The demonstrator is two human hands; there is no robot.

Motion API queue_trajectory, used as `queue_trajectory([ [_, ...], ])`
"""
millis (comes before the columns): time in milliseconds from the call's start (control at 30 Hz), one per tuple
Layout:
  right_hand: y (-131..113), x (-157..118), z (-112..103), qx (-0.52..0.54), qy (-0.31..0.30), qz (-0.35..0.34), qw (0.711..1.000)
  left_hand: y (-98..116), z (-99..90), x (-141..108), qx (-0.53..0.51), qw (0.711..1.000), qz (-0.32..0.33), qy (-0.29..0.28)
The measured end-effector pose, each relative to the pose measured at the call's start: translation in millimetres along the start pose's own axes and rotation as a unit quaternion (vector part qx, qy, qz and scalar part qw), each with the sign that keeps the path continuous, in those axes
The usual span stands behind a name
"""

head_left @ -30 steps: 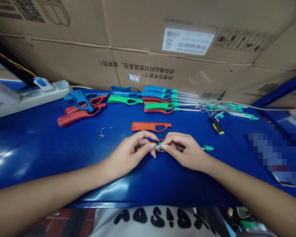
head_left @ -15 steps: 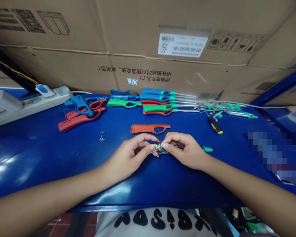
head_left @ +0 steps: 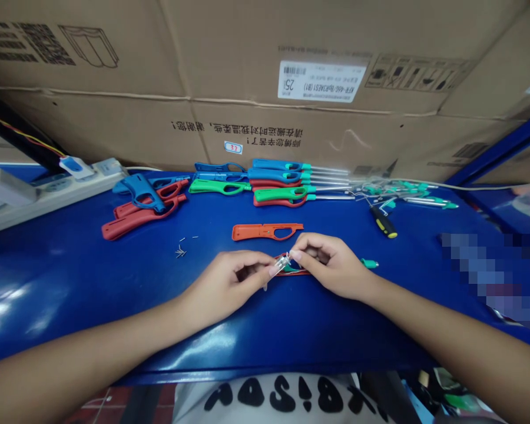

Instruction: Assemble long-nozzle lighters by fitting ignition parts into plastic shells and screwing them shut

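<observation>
Head view: the left hand (head_left: 227,282) and right hand (head_left: 331,265) curl inward, their fingertips pinching a small metal fitting (head_left: 282,264) between them. The fitting sits over a red utility-lighter shell (head_left: 298,272) lying lengthwise, left to right, on the blue worktop (head_left: 115,294), with neither hand clearly nearer. An orange lighter shell (head_left: 267,232) lies just beyond, and a green cap (head_left: 369,264) just right of the right hand.

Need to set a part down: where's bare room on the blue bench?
Bare blue bench lies left of the left hand, below the red plastic lighter shells. Crowded: back row of lighter shells and the black-yellow screwdriver.
</observation>
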State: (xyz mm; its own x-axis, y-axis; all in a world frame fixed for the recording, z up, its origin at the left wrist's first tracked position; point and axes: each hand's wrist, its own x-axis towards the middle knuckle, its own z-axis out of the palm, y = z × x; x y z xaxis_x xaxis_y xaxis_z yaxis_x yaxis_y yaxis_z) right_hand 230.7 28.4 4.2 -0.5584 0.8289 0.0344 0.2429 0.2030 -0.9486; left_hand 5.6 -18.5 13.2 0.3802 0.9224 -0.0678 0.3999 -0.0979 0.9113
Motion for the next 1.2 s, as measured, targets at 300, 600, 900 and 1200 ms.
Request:
queue_trajectory([
  [300, 2, -4, 1, -0.063, 0.014, -0.063, 0.996, 2, 5.0, -2, 0.000, 1.000, 0.023, 0.008],
  [600, 1, -3, 0, -0.022, 0.003, -0.051, 0.998, 3, 2.4, -3, 0.029, 0.994, 0.094, 0.041],
  [900, 4, 4, -10, -0.047, 0.049, -0.019, 0.998, -3, -19.9, 5, 0.195, 0.965, 0.178, 0.007],
  [1200, 7, 3, -10, -0.061, 0.035, -0.008, 0.997, -16, -20.4, 10, 0.200, 0.967, 0.158, 0.019],
])
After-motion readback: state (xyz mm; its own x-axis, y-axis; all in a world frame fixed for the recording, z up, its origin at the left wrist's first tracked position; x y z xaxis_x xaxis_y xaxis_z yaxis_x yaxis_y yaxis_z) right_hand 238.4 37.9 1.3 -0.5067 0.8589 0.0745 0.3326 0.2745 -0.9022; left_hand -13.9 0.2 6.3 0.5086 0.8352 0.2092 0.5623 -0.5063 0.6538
